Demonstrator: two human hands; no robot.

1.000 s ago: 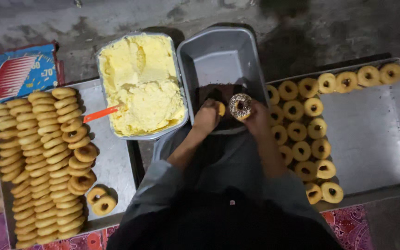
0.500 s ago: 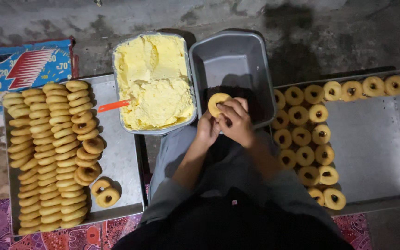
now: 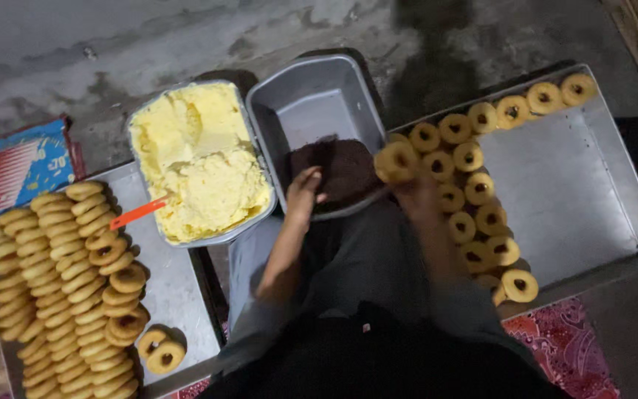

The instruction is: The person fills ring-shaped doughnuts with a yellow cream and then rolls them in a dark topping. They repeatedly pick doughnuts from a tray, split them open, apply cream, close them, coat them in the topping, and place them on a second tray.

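Both hands are working over the grey rectangular metal pan in front of my knees. I am resting my left hand, fingers loosely curled and holding nothing, on the edge of the dark brown crumbly filling heaped in the pan's near corner. I am gripping a round golden ring-shaped biscuit with my right hand, which is blurred, just past the pan's right wall and over the wide metal tray, where more filled rings are lying in rows along its left and far edges. Left of the pan, a metal tub of pale yellow cream is sitting with an orange spatula handle sticking out. Further left, stacked plain rings are crowding a flat steel tray.
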